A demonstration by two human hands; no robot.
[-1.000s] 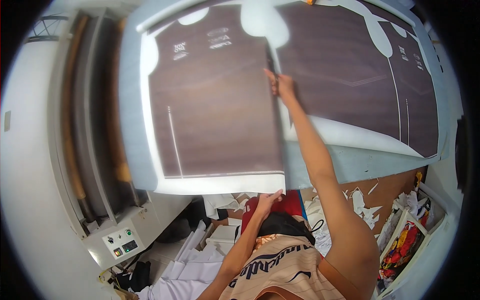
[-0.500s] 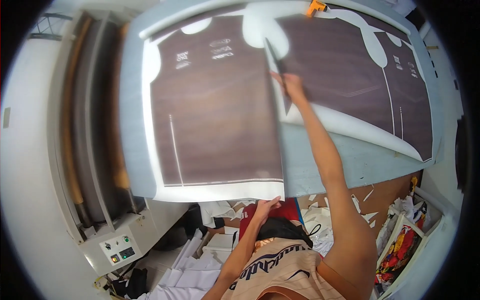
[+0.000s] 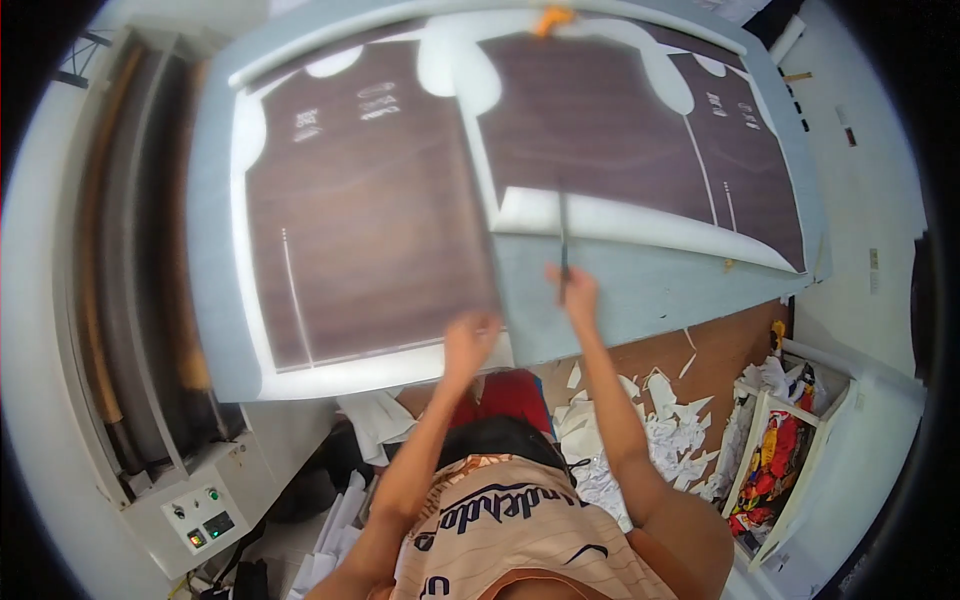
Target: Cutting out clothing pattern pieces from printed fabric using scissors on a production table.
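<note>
Our hands are apart: the right hand (image 3: 573, 292) grips a thin tool (image 3: 563, 230) right of the leftmost brown panel (image 3: 365, 220); the left hand (image 3: 470, 342), its grip blurred, covers the panel's lower right edge. The panel lies on the table (image 3: 660, 272).

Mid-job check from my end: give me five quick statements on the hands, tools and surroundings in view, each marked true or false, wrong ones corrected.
1. The right hand holds the scissors. True.
2. The left hand is at the table's far edge. False: it is by the near edge of the brown printed sheet.
3. The roller machine stands left of the table. True.
4. The orange tool lies beside the scissors. False: it lies toward the table's far side.
5. White scraps lie below the table's near edge. True.
</note>
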